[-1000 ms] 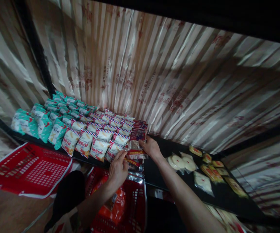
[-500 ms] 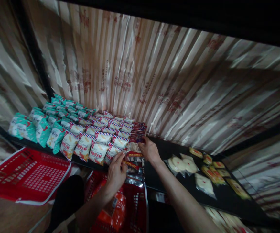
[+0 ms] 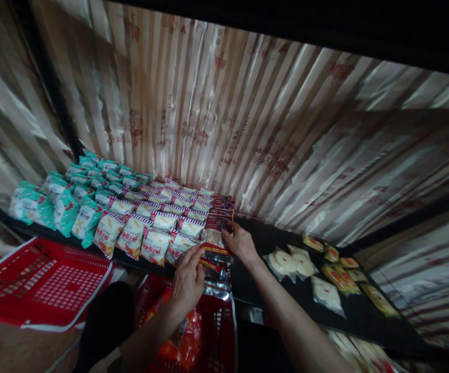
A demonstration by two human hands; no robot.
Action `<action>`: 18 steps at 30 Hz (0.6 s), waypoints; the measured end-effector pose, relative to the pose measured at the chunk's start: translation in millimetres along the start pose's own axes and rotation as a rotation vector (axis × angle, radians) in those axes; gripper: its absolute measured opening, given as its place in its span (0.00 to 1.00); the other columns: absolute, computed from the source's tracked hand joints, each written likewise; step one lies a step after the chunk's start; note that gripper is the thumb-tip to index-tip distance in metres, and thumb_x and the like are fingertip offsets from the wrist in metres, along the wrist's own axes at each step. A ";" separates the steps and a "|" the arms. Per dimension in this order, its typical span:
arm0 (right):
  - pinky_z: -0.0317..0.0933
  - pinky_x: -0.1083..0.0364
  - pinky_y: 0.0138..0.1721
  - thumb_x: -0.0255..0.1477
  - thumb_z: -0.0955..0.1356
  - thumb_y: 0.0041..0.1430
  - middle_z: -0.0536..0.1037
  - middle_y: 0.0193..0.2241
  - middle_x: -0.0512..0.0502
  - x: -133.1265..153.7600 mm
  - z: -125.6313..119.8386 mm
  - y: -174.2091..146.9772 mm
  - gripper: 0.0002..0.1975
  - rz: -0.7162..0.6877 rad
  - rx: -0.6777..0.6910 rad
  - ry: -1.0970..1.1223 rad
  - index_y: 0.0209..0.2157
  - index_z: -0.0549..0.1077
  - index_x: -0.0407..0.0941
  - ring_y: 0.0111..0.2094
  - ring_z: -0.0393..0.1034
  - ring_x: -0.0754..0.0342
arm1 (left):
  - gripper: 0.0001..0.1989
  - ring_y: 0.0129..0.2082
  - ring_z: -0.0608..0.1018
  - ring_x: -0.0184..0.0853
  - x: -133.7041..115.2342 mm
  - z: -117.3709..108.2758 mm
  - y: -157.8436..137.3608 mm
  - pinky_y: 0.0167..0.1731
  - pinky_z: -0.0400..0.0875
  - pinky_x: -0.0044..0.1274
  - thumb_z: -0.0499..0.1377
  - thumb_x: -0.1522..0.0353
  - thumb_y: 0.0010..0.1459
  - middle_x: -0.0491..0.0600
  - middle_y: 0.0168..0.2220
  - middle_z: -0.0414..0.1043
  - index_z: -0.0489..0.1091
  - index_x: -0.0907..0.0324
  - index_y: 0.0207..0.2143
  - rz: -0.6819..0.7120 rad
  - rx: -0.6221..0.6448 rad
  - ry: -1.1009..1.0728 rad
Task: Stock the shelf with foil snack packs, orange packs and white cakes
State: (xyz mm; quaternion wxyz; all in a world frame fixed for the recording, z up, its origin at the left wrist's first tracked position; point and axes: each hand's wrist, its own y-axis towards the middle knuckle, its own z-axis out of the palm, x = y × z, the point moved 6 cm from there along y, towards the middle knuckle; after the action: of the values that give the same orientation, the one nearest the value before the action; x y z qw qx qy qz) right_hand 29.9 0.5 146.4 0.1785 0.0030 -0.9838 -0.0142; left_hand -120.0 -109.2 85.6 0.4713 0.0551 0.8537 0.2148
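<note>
A row of dark red, flat snack packets (image 3: 217,224) runs back along the black shelf. My right hand (image 3: 240,241) pinches the right edge of a front packet between thumb and fingers. At that packet's lower left corner, the outstretched fingertips of my left hand (image 3: 188,275) touch it, the thumb held apart below. Beneath the hands, more shiny packets (image 3: 214,274) lie at the shelf's front edge, partly covered. White snack bags with striped edges (image 3: 156,246) stand close on the left of my left hand.
Teal snack bags (image 3: 86,217) fill the shelf's left end. Flat white round packs (image 3: 286,261) and yellow packs (image 3: 339,277) lie to the right on the black shelf (image 3: 248,282). Below are a red basket (image 3: 67,277) and another red basket (image 3: 224,331) holding an orange-red bag (image 3: 187,336).
The front red packet now lies flatter and farther forward over the shiny ones. My left fingers have straightened from a pinch along its edge. My right hand has barely moved.
</note>
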 end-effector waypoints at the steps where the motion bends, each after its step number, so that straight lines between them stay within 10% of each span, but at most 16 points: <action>1: 0.62 0.58 0.39 0.34 0.61 0.57 0.78 0.40 0.43 -0.7 0.0 0.4 0.19 0.001 0.003 0.009 0.49 0.69 0.43 0.40 0.73 0.51 | 0.23 0.56 0.67 0.37 -2.2 1.3 -0.9 0.55 0.64 0.34 0.47 0.76 0.55 0.54 0.54 0.65 0.63 0.60 0.53 0.027 0.008 0.021; 18: 0.64 0.57 0.35 0.37 0.61 0.57 0.79 0.34 0.44 -15.1 4.0 -1.8 0.24 -0.033 0.068 0.195 0.53 0.65 0.40 0.33 0.73 0.53 | 0.16 0.45 0.73 0.36 2.1 9.0 7.1 0.46 0.72 0.31 0.49 0.74 0.58 0.54 0.45 0.68 0.67 0.60 0.48 -0.006 -0.102 0.040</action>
State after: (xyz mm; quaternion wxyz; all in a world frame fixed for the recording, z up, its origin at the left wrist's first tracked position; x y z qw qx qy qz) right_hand 42.6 -1.1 137.3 0.2727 0.0266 -0.9616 0.0168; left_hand -114.4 -99.4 82.8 0.4572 0.0242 0.8509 0.2577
